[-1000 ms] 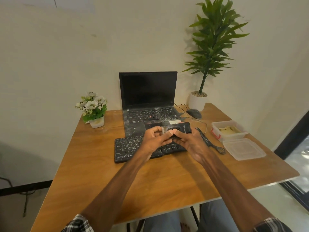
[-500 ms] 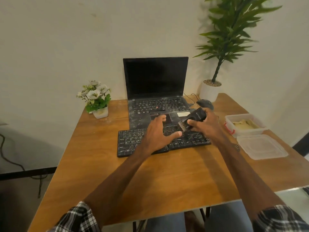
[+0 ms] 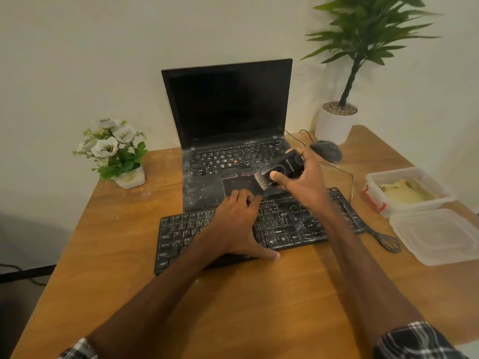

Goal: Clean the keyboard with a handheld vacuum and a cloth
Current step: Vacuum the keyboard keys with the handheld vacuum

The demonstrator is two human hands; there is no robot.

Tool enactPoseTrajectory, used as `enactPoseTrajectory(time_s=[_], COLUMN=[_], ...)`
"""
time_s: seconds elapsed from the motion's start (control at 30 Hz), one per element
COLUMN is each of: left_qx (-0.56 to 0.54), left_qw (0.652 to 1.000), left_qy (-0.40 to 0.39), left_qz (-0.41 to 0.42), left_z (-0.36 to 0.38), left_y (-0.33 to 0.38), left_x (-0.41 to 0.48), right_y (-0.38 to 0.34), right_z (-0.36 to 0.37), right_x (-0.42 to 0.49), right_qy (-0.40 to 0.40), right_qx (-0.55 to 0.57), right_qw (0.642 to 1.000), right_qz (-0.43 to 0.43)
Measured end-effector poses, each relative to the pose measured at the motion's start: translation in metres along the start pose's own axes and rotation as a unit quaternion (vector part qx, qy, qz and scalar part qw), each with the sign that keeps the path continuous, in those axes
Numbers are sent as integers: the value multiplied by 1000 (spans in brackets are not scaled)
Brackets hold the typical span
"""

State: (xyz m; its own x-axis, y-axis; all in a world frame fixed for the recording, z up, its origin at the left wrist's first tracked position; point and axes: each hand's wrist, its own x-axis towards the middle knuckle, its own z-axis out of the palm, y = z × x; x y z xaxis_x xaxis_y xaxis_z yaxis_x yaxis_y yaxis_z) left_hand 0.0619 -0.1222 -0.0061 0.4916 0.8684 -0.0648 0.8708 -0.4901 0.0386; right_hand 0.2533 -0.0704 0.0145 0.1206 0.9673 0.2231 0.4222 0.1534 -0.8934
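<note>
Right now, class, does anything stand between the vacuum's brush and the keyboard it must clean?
Only the left hand, resting on the middle of the keyboard close to the brush. The vacuum, gripped by the right hand, has open air to the right-side keys.

The right hand (image 3: pixel 308 182) grips the handheld vacuum (image 3: pixel 287 165), its brush tip tilted down over the dusty laptop (image 3: pixel 228 112) palm rest, just behind the keyboard (image 3: pixel 293 224). The left hand (image 3: pixel 236 224) lies flat on the keyboard's middle, fingers (image 3: pixel 243 196) toward the laptop and thumb out along the front edge. On the counter (image 3: pixel 259 307) to the right sit a plastic container (image 3: pixel 407 193) and its lid (image 3: pixel 438 234) — side by side.
</note>
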Motion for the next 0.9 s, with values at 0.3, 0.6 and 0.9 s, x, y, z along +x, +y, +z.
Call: enactPoseTrajectory(time_s=[0.3, 0.6, 0.9], left_qx=[-24, -138, -340], left_qw=[998, 988, 937], left_qy=[46, 49, 33], left_qz=[25, 52, -72], left_z=[8, -9, 26], left_y=[23, -41, -120], left_x=[-15, -65, -147], right_y=[1, -11, -58], right_z=[9, 28, 96], right_x=[-11, -17, -24], right_qy=[-37, -90, -260], right_qx=[-27, -2, -47], right_qw=[998, 995, 956], right_qz=[-48, -49, -124])
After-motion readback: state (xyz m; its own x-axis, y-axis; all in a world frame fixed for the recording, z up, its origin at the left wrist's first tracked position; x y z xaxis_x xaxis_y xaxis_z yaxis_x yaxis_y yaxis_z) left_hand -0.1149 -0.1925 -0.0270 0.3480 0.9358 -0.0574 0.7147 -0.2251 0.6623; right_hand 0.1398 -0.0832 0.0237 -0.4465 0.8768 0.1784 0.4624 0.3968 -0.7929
